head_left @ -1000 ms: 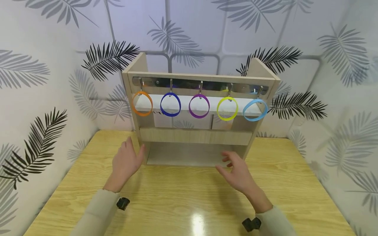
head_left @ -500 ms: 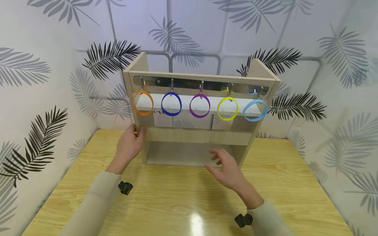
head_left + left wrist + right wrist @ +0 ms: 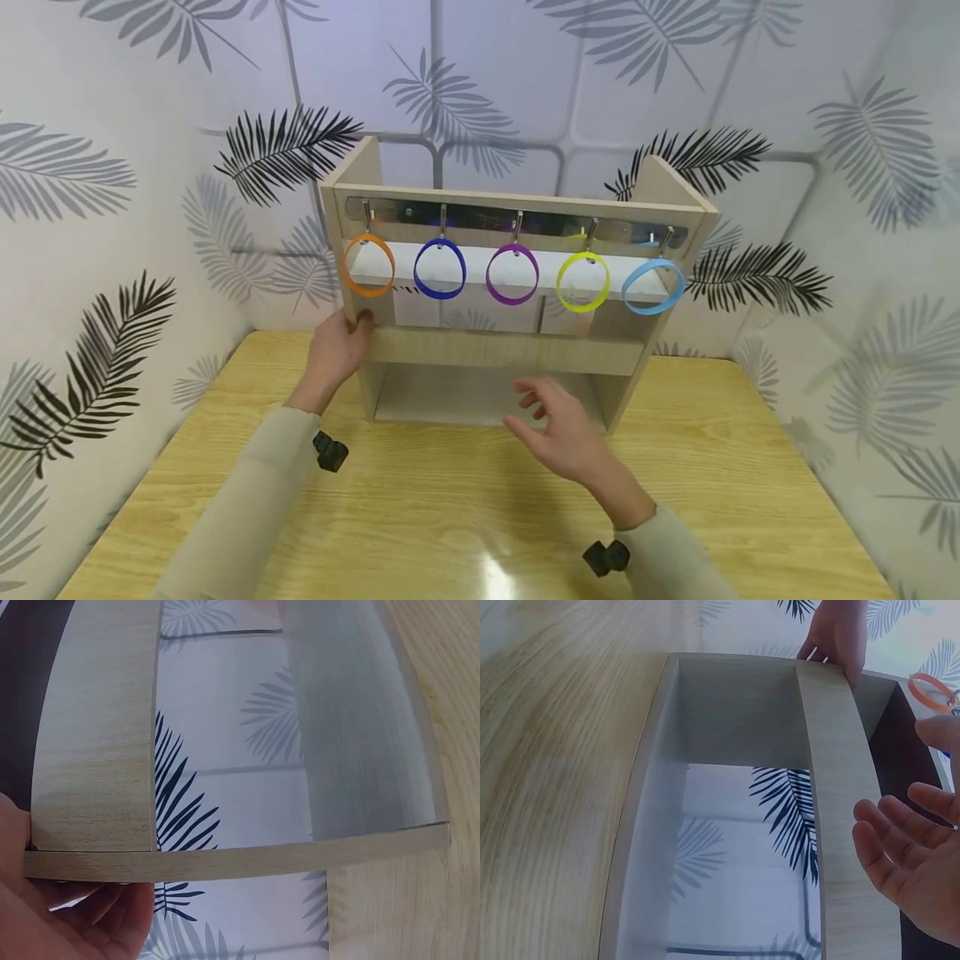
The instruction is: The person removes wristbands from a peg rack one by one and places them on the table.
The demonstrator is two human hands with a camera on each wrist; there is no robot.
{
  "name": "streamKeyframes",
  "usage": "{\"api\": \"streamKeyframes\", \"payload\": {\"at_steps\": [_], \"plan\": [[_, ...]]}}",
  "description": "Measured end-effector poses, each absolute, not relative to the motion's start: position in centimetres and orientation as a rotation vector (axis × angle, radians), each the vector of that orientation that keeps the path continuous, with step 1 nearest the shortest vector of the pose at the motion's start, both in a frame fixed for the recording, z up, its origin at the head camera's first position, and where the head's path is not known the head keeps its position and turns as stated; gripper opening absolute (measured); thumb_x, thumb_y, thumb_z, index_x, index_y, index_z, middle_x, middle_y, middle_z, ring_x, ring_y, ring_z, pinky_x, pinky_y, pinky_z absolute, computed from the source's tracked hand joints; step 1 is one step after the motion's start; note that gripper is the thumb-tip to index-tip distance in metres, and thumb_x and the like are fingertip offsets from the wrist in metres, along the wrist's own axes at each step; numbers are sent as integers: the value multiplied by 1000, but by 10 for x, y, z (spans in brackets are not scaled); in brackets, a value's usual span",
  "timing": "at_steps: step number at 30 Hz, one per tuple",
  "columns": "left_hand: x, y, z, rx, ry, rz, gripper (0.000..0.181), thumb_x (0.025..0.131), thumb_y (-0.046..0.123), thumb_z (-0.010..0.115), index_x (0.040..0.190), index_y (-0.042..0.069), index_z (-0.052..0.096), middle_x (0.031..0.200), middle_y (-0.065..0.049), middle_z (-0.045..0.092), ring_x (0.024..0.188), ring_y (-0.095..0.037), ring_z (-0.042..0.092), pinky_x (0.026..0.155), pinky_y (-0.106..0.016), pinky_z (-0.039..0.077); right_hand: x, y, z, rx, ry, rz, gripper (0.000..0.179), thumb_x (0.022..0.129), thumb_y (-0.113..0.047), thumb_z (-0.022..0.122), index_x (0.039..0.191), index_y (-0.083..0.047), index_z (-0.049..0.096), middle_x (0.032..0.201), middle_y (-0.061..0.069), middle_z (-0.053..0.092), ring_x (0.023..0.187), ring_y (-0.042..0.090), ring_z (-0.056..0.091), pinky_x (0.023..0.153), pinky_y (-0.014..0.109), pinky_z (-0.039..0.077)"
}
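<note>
A pale wooden shelf rack (image 3: 510,348) stands upright on the table. My left hand (image 3: 336,354) grips its left side panel, thumb inside and fingers round the outer face; the left wrist view shows these fingers (image 3: 120,922) behind the panel edge. My right hand (image 3: 558,429) hovers before the lower opening, fingers loosely bent, holding nothing. From hooks along the top hang an orange ring (image 3: 369,292), a dark blue ring (image 3: 440,294), a purple ring (image 3: 512,301), a yellow ring (image 3: 582,308) and a light blue ring (image 3: 652,311).
The wood-grain table (image 3: 435,508) extends in front of the rack and to both sides. Behind it rises a leaf-patterned wall (image 3: 510,83), with more patterned wall at left and right. A metal hook strip (image 3: 480,216) runs along the rack's top board.
My left hand has moved up and forward and taken hold of the rack's left panel. The right hand has drifted left, staying free. The rack and rings look unmoved apart from a slight view shift.
</note>
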State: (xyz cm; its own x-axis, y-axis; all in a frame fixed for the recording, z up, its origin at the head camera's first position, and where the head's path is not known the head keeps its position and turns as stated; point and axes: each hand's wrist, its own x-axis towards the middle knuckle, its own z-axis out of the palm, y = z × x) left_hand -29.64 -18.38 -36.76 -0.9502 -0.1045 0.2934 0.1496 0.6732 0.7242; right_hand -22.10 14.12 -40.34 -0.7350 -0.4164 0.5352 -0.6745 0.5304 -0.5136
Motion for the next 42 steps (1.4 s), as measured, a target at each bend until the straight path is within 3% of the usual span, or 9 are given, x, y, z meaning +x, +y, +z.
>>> {"api": "streamKeyframes", "payload": {"at_steps": [12,30,42], "plan": [[-303,-184,-368,-35,-2588,-1405,52,101,37,33,139,3,41,130,-26,50,111,-39,52,89,-53,41,-222,122,-378,1010,-2355,908,41,84,-14,71,121,-1,57,110,9,62,93,19,60,72,29,51],[-304,-185,-375,-28,-2577,-1332,55,100,43,31,133,3,47,121,-28,54,101,-39,55,84,-51,43,-241,75,-323,1167,-2209,912,29,87,-8,68,114,2,61,106,13,65,87,17,63,69,24,51],[-303,-185,-375,-29,-2572,-1327,55,100,43,30,130,1,47,115,-27,56,96,-37,55,80,-49,45,-248,54,-293,1192,-2193,942,31,87,-8,67,116,0,61,108,10,65,83,13,63,68,18,50]]}}
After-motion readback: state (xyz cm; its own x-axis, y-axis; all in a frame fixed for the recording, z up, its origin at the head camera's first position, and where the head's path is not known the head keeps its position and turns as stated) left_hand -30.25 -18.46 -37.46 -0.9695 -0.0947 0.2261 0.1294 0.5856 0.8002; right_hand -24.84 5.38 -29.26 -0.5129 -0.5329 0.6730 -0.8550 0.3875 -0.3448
